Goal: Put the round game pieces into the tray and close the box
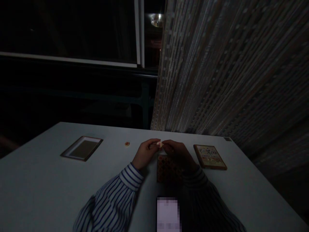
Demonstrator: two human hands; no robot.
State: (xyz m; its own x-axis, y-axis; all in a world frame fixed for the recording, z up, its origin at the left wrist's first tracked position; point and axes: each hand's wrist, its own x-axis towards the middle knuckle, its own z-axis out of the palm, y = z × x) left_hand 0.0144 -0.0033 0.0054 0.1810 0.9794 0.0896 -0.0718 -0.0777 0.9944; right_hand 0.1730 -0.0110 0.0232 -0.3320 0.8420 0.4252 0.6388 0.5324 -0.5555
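Note:
Between my two hands is a round, pale Chinese chess piece [159,144] with a red mark on its face. My left hand [145,152] pinches it from the left, fingers closed. From the other side my right hand [178,154] grips its right edge, also closed, with its fingers partly in shadow. Under my right hand lies a box of dark round pieces [164,169], partly covered by the hand and sleeve. A single loose chess piece [127,144] rests on the white table [116,180] to the left of my left hand.
A shallow framed tray [82,149] lies at the left. On the right sits a flat wooden box lid [210,157] with a printed picture. A phone [168,214] with a lit, blurred screen is near me. Behind the table hangs a string curtain [205,64].

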